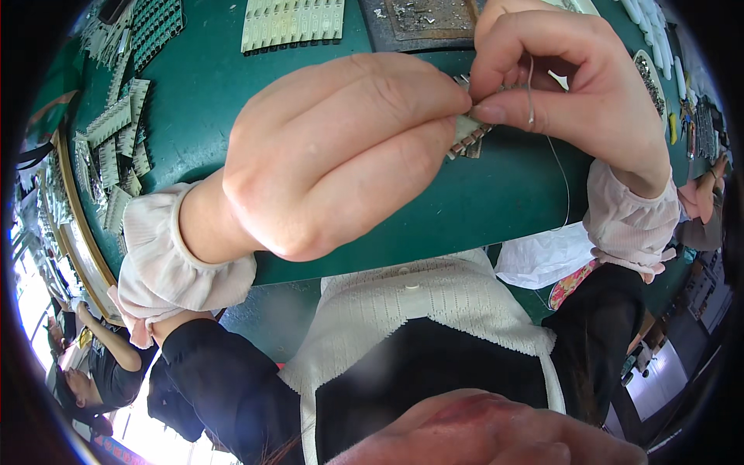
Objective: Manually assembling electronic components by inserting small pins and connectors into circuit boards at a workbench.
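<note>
Left hand (333, 155): fingers closed, pinching small pale component strip (467, 133) above the green table (496, 194).
Right hand (573, 85): fingertips pinched on the same strip and a thin wire (530, 93).
Pale strips pile (116, 147): far left on table.
Cream strip sheet (293, 22): top edge, flat.

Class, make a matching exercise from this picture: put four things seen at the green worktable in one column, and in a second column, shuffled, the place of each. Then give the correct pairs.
Things
1. small pale component with metal pins
2. thin wire
3. pale strips of parts
4. heap of loose strips

Places
A. lying at the far edge of the green table, top centre
B. pinched between the left hand and the right hand
C. piled on the table's left side
D. hanging down from the right hand

Pairs: 1-B, 2-D, 3-A, 4-C
</note>
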Demonstrator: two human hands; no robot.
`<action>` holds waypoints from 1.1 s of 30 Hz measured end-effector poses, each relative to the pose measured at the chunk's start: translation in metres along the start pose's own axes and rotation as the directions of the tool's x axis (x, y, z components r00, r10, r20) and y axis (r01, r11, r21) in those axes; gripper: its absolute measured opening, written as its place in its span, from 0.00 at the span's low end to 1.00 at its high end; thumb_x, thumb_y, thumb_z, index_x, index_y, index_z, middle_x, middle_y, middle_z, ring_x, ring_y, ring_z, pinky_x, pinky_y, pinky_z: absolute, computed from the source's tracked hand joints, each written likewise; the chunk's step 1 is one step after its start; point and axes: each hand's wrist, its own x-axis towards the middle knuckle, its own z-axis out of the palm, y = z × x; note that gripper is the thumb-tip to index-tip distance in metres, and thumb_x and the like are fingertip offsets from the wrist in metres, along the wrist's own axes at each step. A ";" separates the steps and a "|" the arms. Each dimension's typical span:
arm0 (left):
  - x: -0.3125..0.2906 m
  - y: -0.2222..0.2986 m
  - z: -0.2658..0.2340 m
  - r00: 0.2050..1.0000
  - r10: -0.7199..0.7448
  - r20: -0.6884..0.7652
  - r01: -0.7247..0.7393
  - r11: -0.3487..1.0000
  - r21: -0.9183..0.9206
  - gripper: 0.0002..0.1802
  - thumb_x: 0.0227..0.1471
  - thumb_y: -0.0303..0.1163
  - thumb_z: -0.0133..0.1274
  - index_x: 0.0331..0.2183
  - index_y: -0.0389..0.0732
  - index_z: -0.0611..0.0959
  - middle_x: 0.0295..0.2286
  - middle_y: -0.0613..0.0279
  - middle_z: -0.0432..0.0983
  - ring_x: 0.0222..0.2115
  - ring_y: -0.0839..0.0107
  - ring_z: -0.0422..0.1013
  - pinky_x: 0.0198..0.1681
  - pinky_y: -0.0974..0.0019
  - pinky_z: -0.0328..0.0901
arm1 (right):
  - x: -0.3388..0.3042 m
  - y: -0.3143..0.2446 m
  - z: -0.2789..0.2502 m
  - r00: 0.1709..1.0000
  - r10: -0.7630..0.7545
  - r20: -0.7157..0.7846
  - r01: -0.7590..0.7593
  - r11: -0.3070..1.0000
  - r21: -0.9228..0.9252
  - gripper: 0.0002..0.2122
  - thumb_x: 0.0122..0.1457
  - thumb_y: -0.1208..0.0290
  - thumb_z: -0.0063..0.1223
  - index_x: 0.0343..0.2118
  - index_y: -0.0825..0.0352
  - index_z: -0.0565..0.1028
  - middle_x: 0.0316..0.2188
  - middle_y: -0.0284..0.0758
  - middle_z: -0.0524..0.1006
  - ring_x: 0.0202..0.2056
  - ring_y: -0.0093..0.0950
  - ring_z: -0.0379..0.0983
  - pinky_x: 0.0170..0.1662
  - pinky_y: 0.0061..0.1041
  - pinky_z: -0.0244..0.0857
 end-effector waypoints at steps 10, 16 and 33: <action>-0.002 -0.001 -0.004 0.704 -0.697 0.136 0.638 0.538 -0.551 0.08 0.50 0.12 0.62 0.34 0.31 0.82 0.35 0.56 0.83 0.34 0.70 0.78 0.38 0.72 0.72 | -0.013 0.002 0.002 0.890 -0.215 -0.401 0.057 0.927 -0.371 0.04 0.56 0.79 0.65 0.33 0.70 0.82 0.30 0.36 0.77 0.31 0.25 0.76 0.34 0.22 0.67; 0.017 -0.015 -0.016 0.309 -0.840 0.446 0.511 -0.249 -0.823 0.04 0.58 0.23 0.61 0.31 0.37 0.81 0.31 0.61 0.81 0.30 0.75 0.78 0.38 0.72 0.75 | -0.014 0.008 0.014 0.784 -0.458 -0.419 0.138 0.787 -0.602 0.03 0.56 0.79 0.64 0.33 0.70 0.82 0.30 0.37 0.77 0.31 0.27 0.76 0.34 0.24 0.68; 0.018 -0.022 -0.023 0.294 -0.831 0.473 0.447 -0.318 -0.836 0.04 0.61 0.27 0.58 0.32 0.38 0.83 0.35 0.60 0.81 0.36 0.73 0.78 0.45 0.67 0.77 | 0.002 0.023 0.018 0.653 -0.656 -0.379 0.223 0.645 -0.731 0.03 0.55 0.77 0.63 0.32 0.70 0.81 0.28 0.39 0.78 0.30 0.31 0.77 0.35 0.27 0.69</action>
